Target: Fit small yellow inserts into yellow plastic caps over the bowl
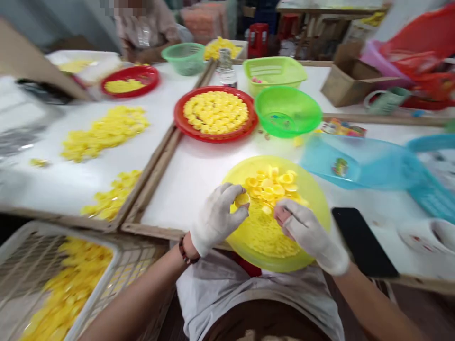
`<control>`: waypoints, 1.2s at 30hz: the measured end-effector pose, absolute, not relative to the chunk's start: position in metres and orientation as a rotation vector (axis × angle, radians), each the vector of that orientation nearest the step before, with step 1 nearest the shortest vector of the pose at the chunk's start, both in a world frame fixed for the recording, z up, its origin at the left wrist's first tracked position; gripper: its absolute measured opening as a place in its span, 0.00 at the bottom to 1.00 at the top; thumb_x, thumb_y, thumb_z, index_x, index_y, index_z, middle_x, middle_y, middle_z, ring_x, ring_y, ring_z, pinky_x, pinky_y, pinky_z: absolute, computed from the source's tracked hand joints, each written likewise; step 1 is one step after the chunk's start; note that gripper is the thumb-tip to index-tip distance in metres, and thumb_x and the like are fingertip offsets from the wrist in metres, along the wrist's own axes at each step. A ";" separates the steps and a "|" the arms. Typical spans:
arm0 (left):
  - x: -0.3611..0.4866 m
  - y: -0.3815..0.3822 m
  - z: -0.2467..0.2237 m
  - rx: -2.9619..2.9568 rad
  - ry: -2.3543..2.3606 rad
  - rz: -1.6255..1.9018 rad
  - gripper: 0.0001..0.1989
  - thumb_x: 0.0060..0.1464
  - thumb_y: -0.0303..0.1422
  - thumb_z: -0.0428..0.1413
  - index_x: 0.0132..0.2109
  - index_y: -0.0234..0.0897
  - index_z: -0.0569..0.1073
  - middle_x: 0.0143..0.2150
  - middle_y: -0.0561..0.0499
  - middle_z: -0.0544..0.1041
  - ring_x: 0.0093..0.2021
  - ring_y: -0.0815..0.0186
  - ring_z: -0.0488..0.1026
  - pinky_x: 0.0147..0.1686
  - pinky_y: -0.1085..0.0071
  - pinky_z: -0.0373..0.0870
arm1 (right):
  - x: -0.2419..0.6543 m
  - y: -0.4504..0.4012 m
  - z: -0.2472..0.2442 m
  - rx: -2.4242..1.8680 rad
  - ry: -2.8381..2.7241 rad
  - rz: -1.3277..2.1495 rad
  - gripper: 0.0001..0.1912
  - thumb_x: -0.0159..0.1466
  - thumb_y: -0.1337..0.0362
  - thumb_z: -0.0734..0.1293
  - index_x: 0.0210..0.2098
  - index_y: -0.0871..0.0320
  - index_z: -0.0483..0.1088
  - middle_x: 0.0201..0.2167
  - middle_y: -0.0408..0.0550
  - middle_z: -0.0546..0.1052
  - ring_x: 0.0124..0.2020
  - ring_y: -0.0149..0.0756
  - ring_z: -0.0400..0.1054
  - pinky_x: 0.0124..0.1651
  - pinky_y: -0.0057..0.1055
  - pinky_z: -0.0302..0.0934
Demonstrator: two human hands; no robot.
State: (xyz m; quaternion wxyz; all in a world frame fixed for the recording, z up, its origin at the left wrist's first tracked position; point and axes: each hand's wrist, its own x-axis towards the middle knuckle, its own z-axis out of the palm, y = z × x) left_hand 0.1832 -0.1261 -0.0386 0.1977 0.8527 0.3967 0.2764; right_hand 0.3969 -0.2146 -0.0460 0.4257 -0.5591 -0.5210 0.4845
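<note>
My left hand, in a white glove with bare fingertips, pinches a small round yellow cup-shaped piece between thumb and fingers. Gloved the same way, my right hand has its fingertips pressed together over a yellow tray; what they hold, if anything, is hidden. Loose yellow cup pieces lie in a heap on the tray's far half, beyond both hands. Nearer my body, a layer of small yellow bits covers the tray.
Beyond stands a red tray of yellow pieces beside a green basin. A black phone, a mug and a blue tray sit right. A crate of yellow pieces is lower left. Another person sits across.
</note>
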 end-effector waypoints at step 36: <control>0.102 -0.029 -0.018 2.503 1.249 0.822 0.12 0.62 0.41 0.54 0.41 0.37 0.76 0.41 0.48 0.78 0.42 0.60 0.75 0.44 0.63 0.73 | 0.371 -0.204 -0.058 -1.858 -2.624 0.663 0.13 0.72 0.59 0.60 0.41 0.61 0.72 0.38 0.56 0.78 0.37 0.45 0.71 0.37 0.38 0.58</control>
